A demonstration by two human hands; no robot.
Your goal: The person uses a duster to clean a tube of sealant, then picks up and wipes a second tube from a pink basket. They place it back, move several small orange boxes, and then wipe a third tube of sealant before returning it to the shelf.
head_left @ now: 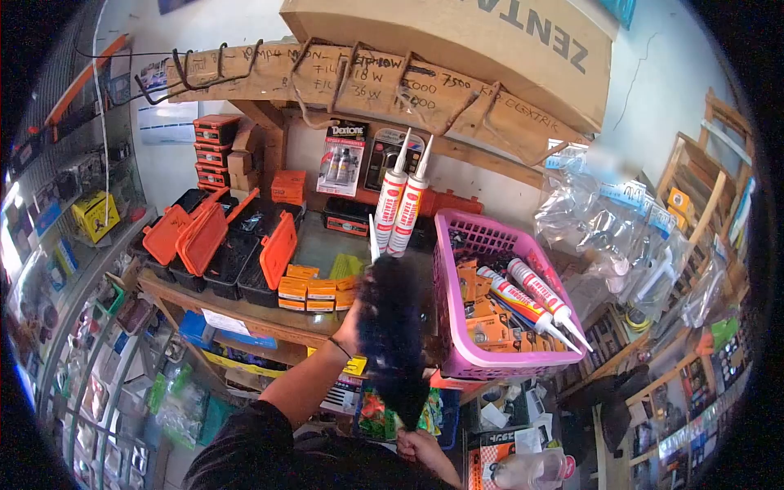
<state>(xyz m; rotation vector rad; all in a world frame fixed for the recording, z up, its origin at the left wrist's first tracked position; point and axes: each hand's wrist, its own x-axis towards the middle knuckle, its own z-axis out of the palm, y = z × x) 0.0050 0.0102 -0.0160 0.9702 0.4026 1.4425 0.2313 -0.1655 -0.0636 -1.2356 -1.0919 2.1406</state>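
A black fluffy duster (392,335) stands up in front of me, over the shelf's front edge. My right hand (418,449) is closed at the duster's narrow lower end, low in the view. My left hand (348,328) is stretched forward beside the duster. Its fingers are hidden behind the dark fluff, so their hold does not show. Just past that hand are small orange boxes (307,289) on the shelf. Two upright sealant tubes (400,208) rise behind the top of the duster.
On the right stands a pink basket (445,286) with sealant tubes and orange packs. Open black cases with orange lids (204,233) line the left. Metal hooks (327,82) jut from a wooden beam above. Plastic bags (588,220) hang at right.
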